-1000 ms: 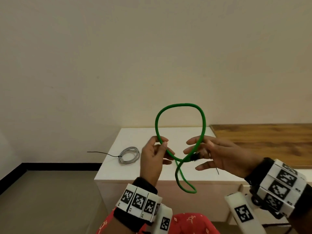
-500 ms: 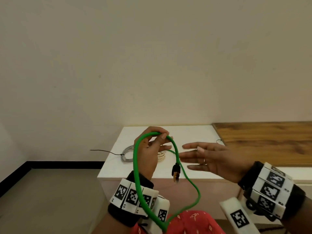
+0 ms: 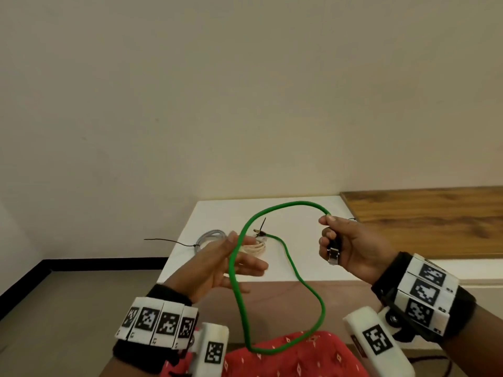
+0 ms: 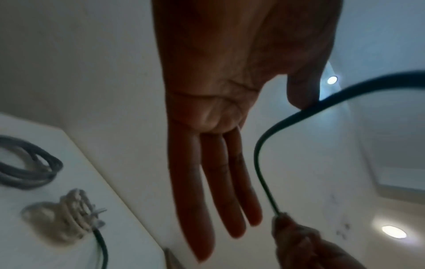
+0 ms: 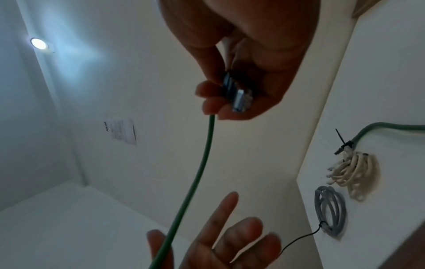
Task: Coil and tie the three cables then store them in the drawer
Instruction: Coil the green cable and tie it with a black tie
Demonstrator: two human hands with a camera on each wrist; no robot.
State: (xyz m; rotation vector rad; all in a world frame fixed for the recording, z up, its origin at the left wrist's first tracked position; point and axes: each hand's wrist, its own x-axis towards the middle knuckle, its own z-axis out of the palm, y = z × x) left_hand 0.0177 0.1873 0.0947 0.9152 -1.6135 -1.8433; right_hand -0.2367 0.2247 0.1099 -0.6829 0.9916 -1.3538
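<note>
The green cable (image 3: pixel 322 308) hangs in one big loose loop between my hands, above my lap. My right hand (image 3: pixel 334 240) grips its plug end (image 3: pixel 332 254), and the metal plug (image 5: pixel 240 100) shows between the curled fingers. My left hand (image 3: pixel 245 257) is held flat with straight fingers, and the cable (image 4: pixel 260 154) runs past its thumb without being gripped. The cable's far end lies on the white cabinet top (image 3: pixel 299 213) beside a tied cream coil (image 3: pixel 254 247). A tied grey coil (image 3: pixel 211 238) lies further left.
A black zip tie tail (image 3: pixel 163 240) sticks out left from the grey coil over the cabinet edge. A wooden surface (image 3: pixel 422 219) adjoins the cabinet on the right. Behind stands a plain wall, with bare floor at the left.
My left hand has let go of the green cable and opened flat. My right hand has taken the plug end and drawn it to the right, widening the loop.
</note>
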